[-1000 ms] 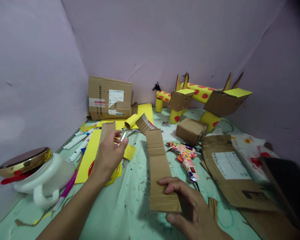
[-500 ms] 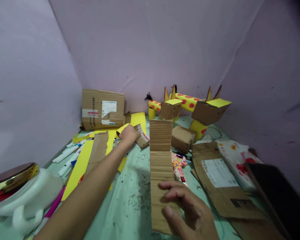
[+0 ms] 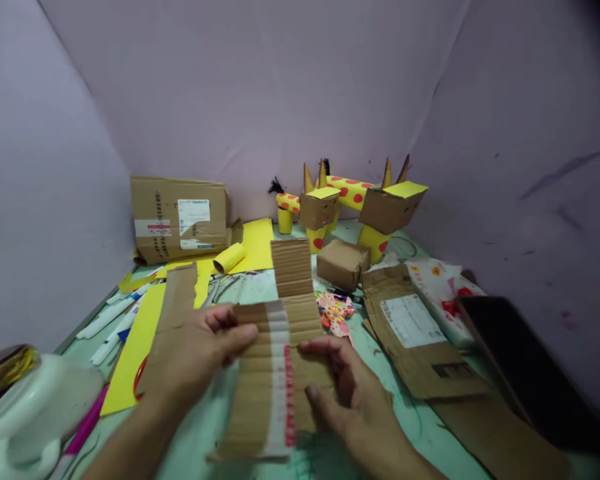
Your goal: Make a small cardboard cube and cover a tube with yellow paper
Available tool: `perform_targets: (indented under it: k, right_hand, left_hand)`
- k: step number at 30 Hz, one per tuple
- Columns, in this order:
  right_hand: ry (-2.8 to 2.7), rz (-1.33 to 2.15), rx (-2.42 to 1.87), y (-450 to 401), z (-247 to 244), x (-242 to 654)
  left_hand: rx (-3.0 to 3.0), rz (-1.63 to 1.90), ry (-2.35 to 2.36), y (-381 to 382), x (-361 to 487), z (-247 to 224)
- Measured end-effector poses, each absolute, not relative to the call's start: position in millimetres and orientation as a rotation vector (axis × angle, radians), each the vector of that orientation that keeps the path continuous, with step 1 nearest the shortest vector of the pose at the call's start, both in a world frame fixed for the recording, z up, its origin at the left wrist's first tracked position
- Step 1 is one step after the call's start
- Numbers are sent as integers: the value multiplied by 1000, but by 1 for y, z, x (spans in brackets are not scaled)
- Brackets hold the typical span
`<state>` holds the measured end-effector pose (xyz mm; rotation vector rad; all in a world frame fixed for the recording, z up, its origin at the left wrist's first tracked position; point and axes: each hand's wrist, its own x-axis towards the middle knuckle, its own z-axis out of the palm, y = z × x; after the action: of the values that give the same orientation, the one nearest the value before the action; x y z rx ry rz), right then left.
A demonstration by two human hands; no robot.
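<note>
My left hand [image 3: 215,340] pinches a piece of corrugated cardboard [image 3: 255,387] by its upper left part, thumb on the near face. White and red tape runs along that piece's right edge. My right hand [image 3: 350,393] curls around the right side of a longer corrugated cardboard strip [image 3: 293,267], creased across near its top. The taped piece is in front of the strip and overlaps its left side, covering part of it. Whether the two pieces touch is unclear. Both hands are slightly blurred.
Behind stand two cardboard giraffe-like figures [image 3: 353,193], a small box [image 3: 343,263] and a larger box [image 3: 180,220]. A yellow roll [image 3: 229,258], yellow paper [image 3: 135,353] and markers [image 3: 115,333] lie left, beside a white mug [image 3: 55,400]. Flattened cardboard [image 3: 415,333] and a dark phone-like slab [image 3: 520,373] are right.
My left hand has come back from the yellow roll at the rear with the taped cardboard piece, now in front of the strip. My right hand stays at the strip. The view has shifted right.
</note>
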<state>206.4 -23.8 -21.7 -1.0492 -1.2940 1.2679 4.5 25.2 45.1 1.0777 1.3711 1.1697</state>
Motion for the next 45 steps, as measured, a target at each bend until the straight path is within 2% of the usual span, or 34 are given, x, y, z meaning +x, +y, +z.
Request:
perform_targets:
  k: [1, 7, 14, 18, 23, 28, 36, 41, 45]
  right_hand:
    - [-1302, 1292, -1031, -27, -22, 202]
    - [-1255, 1468, -978, -40, -19, 191]
    - [-962, 1734, -796, -38, -18, 196]
    - [-743, 1668, -938, -35, -20, 197]
    - [-870, 1724, -917, -41, -19, 192]
    - [-956, 1768, -888, -48, -19, 189]
    - [-1684, 1440, -976, -47, -14, 192]
    - [-1694, 1309, -1135, -49, -21, 190]
    - [-1652, 1430, -1167, -50, -23, 189]
  left_hand:
    - [1105, 1077, 1368, 16, 12, 39]
    - [1017, 1198, 1395, 8, 38, 11]
    - [1133, 1248, 1419, 4, 40, 2]
    - [1232, 1270, 1441, 0, 44, 0]
    - [1342, 1295, 1537, -8, 51, -7]
    - [964, 1390, 1473, -6, 56, -3]
    - [536, 1301, 1399, 1, 55, 3]
    - [493, 1329, 1251, -2, 57, 7]
    - [510, 1368, 1108, -2, 57, 11]
